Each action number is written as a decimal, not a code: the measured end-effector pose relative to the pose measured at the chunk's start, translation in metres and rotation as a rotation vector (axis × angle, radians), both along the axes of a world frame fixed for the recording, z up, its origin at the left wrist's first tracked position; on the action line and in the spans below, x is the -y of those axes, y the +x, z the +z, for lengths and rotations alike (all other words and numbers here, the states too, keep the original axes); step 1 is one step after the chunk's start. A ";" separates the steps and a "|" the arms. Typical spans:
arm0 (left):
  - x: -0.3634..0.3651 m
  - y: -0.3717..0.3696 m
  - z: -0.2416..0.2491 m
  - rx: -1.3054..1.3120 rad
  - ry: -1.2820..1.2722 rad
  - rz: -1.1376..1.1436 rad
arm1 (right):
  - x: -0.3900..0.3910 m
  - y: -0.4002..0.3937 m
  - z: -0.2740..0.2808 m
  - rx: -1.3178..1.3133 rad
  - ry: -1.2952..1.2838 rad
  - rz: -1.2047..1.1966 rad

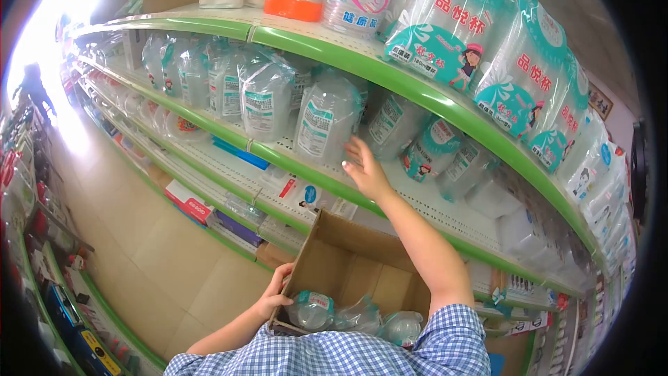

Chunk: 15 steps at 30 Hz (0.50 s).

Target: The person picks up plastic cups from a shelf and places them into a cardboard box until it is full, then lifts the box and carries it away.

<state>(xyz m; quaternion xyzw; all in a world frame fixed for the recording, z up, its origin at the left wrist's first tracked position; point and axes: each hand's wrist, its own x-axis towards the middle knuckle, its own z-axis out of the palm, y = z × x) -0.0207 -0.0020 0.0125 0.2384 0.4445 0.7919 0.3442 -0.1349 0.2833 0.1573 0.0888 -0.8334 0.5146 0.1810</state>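
My left hand (277,294) grips the left edge of an open cardboard box (369,264) held against my body. Inside the box, near my shirt, lie several clear bags of plastic cups (312,310). Reaching up to the middle shelf, my right hand (367,168) has its fingers apart, with fingertips right at the lower right side of a bagged stack of clear plastic cups (327,115). That bag stands upright with a white and teal label facing me. To its right, another cup pack (394,125) leans over, beside a teal-printed pack (430,147).
Large teal cup packs (445,21) line the green-edged top shelf (417,83). More bagged cups (266,97) stand left along the middle shelf. Lower shelves hold boxes (188,200). A tiled aisle floor (149,244) runs at left, with another stocked shelf (59,264) across it.
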 end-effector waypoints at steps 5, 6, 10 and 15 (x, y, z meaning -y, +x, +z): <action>0.000 0.001 0.002 0.017 0.004 0.008 | 0.023 0.063 0.000 -0.319 0.600 -0.009; 0.000 0.002 0.003 0.019 0.007 0.009 | 0.029 0.082 -0.005 -0.409 0.723 0.068; -0.002 0.002 -0.004 0.000 0.010 0.016 | 0.060 0.159 -0.054 0.248 0.834 0.667; -0.002 0.003 0.001 0.011 -0.001 0.015 | 0.078 0.213 -0.106 0.652 1.075 0.718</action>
